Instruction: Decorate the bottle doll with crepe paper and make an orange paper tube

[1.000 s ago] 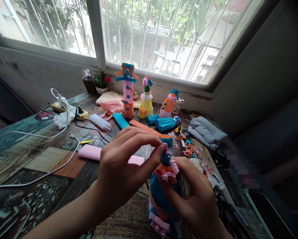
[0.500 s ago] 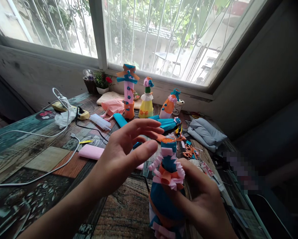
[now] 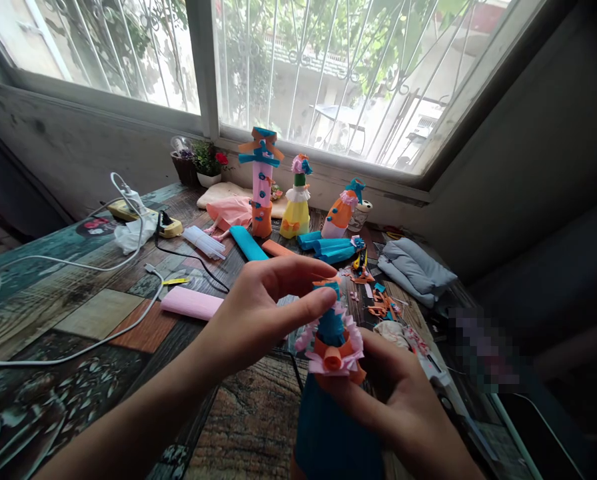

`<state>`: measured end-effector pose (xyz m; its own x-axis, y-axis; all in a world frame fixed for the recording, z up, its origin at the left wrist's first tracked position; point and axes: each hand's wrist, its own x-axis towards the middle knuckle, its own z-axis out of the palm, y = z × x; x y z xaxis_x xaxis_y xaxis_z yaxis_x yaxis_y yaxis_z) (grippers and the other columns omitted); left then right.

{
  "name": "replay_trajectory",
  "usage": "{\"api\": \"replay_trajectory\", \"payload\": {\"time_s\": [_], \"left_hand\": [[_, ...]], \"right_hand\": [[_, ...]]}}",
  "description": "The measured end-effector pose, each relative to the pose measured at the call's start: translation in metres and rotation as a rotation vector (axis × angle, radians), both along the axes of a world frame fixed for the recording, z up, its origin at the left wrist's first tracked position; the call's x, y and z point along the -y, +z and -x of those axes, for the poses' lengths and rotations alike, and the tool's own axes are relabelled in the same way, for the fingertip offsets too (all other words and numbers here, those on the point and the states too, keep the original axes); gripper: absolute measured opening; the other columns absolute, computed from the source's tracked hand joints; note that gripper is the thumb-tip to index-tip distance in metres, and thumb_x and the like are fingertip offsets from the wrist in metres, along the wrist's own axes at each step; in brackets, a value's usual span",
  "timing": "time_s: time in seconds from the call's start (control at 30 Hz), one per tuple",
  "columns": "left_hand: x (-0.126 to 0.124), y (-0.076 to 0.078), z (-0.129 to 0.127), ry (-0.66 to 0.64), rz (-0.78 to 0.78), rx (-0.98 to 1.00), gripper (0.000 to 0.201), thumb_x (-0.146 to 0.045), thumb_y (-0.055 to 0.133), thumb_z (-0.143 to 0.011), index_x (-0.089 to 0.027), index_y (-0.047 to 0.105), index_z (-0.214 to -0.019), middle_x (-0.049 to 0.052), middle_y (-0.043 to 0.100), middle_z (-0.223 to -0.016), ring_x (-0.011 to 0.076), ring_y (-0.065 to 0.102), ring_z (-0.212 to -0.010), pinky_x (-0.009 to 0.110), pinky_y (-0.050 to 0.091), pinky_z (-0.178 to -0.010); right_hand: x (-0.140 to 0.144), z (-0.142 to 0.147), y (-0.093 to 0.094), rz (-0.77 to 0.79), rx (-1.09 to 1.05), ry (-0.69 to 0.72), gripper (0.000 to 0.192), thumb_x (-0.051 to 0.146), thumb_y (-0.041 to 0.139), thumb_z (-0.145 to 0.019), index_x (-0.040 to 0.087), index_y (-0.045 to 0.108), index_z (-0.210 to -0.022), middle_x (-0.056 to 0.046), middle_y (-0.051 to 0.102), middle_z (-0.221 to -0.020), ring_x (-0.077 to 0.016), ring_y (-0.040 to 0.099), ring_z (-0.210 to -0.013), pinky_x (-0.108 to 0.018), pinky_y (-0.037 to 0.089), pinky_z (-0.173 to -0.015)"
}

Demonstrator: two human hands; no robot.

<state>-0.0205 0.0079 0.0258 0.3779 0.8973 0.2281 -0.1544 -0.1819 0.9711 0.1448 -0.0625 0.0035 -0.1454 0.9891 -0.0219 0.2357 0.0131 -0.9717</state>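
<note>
A bottle-shaped figure (image 3: 336, 427) covered in blue crepe paper stands tilted in front of me, its lower end cut off by the frame. Pink ruffles and an orange band with a small roll circle its neck. My right hand (image 3: 398, 393) grips it just below that collar. At the top, the thumb and fingers of my left hand (image 3: 273, 297) close around the blue neck, near its orange-lined rim. Part of the rim is hidden behind the left thumb.
Three paper-covered bottles stand at the back, the tallest (image 3: 262, 187) leftmost. Crepe rolls, including a pink one (image 3: 191, 302), lie on the table (image 3: 98, 313). Paper scraps (image 3: 383, 307) and a grey folded cloth (image 3: 416, 270) sit at right. A power strip (image 3: 171, 228) with cables is at left.
My left hand has come right and down from beside the neck to close on its top. The figure has tipped and shifted slightly left in my right hand.
</note>
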Motion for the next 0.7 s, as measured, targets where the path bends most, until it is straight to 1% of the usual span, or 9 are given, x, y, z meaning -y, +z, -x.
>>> {"api": "replay_trajectory", "payload": {"time_s": [0.1, 0.27, 0.4, 0.5, 0.7], "left_hand": [[-0.0009, -0.0009, -0.0003, 0.021, -0.016, -0.015, 0.013, -0.022, 0.074, -0.075, -0.025, 0.072, -0.087, -0.008, 0.074, -0.077, 0.006, 0.067, -0.067, 0.008, 0.05, -0.057], [0.0001, -0.0018, 0.0008, 0.052, -0.034, -0.035, 0.014, -0.021, 0.074, -0.075, -0.024, 0.072, -0.088, -0.007, 0.074, -0.075, 0.0063, 0.067, -0.065, 0.008, 0.049, -0.053], [0.0005, -0.0022, 0.0003, 0.056, -0.039, -0.017, 0.015, -0.021, 0.075, -0.074, -0.023, 0.071, -0.088, -0.006, 0.075, -0.077, 0.0082, 0.069, -0.069, 0.009, 0.051, -0.057], [0.001, -0.0014, 0.0009, 0.037, -0.019, -0.01, 0.019, -0.023, 0.074, -0.075, -0.023, 0.07, -0.094, -0.004, 0.075, -0.082, 0.0102, 0.07, -0.074, 0.012, 0.053, -0.061], [0.0011, 0.0004, 0.0052, 0.032, -0.021, -0.036, 0.022, -0.03, 0.068, -0.08, -0.022, 0.067, -0.101, 0.0, 0.075, -0.094, 0.0136, 0.07, -0.082, 0.015, 0.053, -0.065]], "right_hand": [[-0.0002, -0.0001, -0.0004, 0.003, -0.023, 0.008, 0.015, 0.034, 0.067, -0.077, 0.025, 0.071, -0.089, 0.0, 0.069, -0.08, -0.0169, 0.057, -0.075, -0.025, 0.044, -0.07], [-0.0005, -0.001, -0.0022, -0.004, -0.02, 0.002, 0.016, 0.034, 0.067, -0.076, 0.025, 0.071, -0.089, 0.0, 0.067, -0.079, -0.0167, 0.057, -0.074, -0.025, 0.045, -0.07], [-0.0017, -0.0012, -0.0039, -0.032, 0.007, -0.008, 0.015, 0.036, 0.067, -0.076, 0.023, 0.069, -0.084, 0.0, 0.064, -0.076, -0.0175, 0.059, -0.075, -0.025, 0.045, -0.068], [-0.0023, -0.001, -0.0044, -0.076, 0.046, -0.009, 0.015, 0.035, 0.065, -0.077, 0.023, 0.068, -0.086, 0.0, 0.063, -0.075, -0.0182, 0.06, -0.076, -0.026, 0.046, -0.068], [-0.0023, -0.0008, -0.004, -0.094, 0.097, -0.049, 0.022, 0.038, 0.065, -0.078, 0.021, 0.07, -0.092, -0.003, 0.069, -0.086, -0.0195, 0.062, -0.077, -0.027, 0.047, -0.067]]}}
